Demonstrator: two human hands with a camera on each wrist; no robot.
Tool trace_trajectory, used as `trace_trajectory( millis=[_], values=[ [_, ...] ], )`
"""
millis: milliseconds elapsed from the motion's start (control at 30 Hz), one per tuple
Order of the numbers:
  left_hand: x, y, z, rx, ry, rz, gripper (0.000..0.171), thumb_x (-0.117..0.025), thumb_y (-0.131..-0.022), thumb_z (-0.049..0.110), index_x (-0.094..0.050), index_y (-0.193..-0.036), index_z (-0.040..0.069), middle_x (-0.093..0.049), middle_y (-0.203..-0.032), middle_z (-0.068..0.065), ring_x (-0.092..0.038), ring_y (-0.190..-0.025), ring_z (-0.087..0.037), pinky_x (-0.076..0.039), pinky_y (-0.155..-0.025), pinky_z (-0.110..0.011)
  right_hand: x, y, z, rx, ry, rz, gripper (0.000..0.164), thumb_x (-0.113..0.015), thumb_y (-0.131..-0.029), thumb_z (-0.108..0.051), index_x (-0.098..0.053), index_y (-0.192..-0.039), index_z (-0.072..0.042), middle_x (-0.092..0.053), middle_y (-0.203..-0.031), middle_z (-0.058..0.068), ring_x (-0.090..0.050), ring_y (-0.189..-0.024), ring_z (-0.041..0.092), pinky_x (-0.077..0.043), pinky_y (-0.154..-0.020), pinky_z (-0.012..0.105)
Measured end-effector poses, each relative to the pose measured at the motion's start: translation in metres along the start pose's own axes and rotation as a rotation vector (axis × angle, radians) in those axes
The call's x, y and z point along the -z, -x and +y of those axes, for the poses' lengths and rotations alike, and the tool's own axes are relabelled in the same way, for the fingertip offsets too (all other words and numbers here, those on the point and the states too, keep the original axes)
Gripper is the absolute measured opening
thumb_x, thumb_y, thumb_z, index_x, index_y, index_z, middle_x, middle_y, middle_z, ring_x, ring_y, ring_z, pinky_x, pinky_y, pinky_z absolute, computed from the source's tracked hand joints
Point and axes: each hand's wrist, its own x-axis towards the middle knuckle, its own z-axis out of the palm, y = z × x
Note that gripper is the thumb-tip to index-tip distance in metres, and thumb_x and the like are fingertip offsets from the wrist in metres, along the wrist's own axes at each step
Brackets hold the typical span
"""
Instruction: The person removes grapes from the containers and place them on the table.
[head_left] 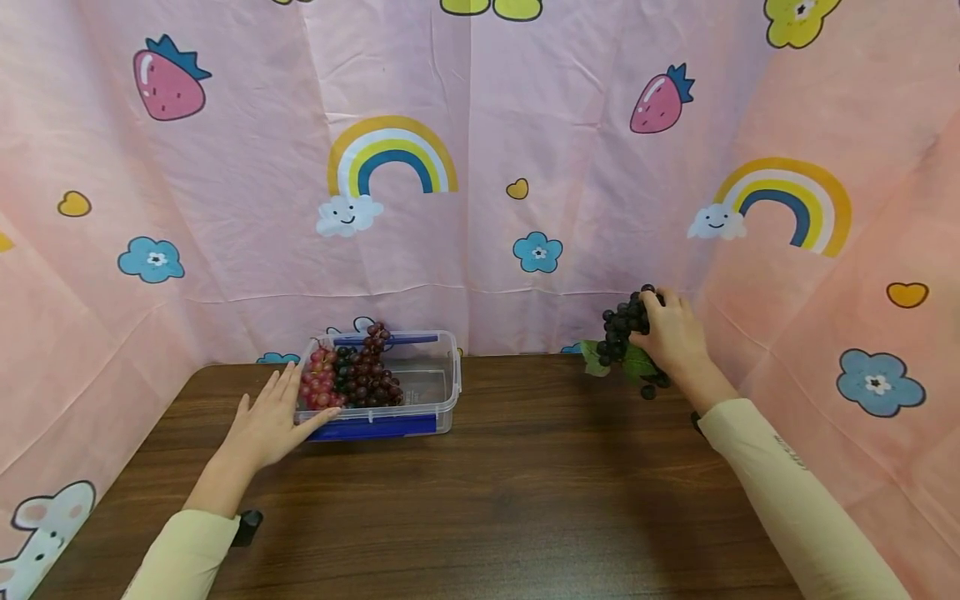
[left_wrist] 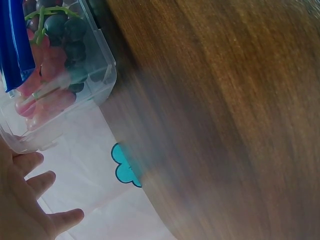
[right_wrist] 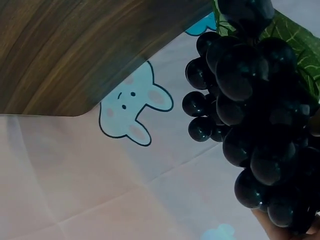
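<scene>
A bunch of black grapes (head_left: 621,327) with green leaves (head_left: 637,362) hangs above the table's right side, gripped by my right hand (head_left: 672,337). In the right wrist view the dark grapes (right_wrist: 260,115) fill the right part and hide most of that hand. My left hand (head_left: 262,421) touches the left end of a clear plastic box (head_left: 454,375) with blue clips, its fingers spread and straight. Pink grapes (head_left: 319,379), dark grapes and reddish-brown grapes (head_left: 372,375) lie in the box's left and middle part. The left wrist view shows the box corner (left_wrist: 107,75) beside the left fingers (left_wrist: 67,220).
The brown wooden table (head_left: 510,492) stretches in front of me. A pink printed cloth (head_left: 487,275) hangs behind it and along both sides. A dark strap piece (head_left: 246,528) shows at my left wrist.
</scene>
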Motion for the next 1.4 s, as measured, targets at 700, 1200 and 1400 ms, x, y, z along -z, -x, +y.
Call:
trace_trajectory(
  millis=[700,1200,1400],
  values=[
    [-0.001,0.0,0.0,0.005,0.01,-0.002,0.115,-0.047,-0.1,0.077,0.0,-0.167,-0.004,-0.005,-0.173,-0.032,-0.009,-0.157,-0.056,-0.003,-0.113,-0.087,-0.05,0.02,0.015,-0.008,-0.013,0.007,0.068,-0.084,-0.092,-0.019,-0.05,-0.145,0.005,-0.042,-0.152,0.038,-0.046,-0.132,0.061,-0.055,-0.086,0.07],
    [-0.003,0.002,0.0,0.006,0.009,0.005,0.115,-0.048,-0.1,0.075,-0.001,-0.167,-0.005,-0.005,-0.172,-0.033,-0.011,-0.157,-0.056,-0.005,-0.113,-0.087,-0.082,0.036,0.028,-0.029,-0.074,0.054,0.064,-0.082,-0.093,-0.019,-0.05,-0.142,0.006,-0.043,-0.147,0.037,-0.051,-0.126,0.06,-0.057,-0.082,0.069],
    [0.0,0.0,-0.001,0.006,0.003,-0.009,0.115,-0.046,-0.1,0.076,0.003,-0.167,-0.004,-0.002,-0.173,-0.032,-0.009,-0.157,-0.055,-0.005,-0.113,-0.087,-0.087,0.04,0.033,-0.055,-0.088,0.03,0.066,-0.078,-0.096,-0.022,-0.046,-0.145,0.008,-0.042,-0.146,0.04,-0.052,-0.123,0.06,-0.056,-0.082,0.068]
  ],
)
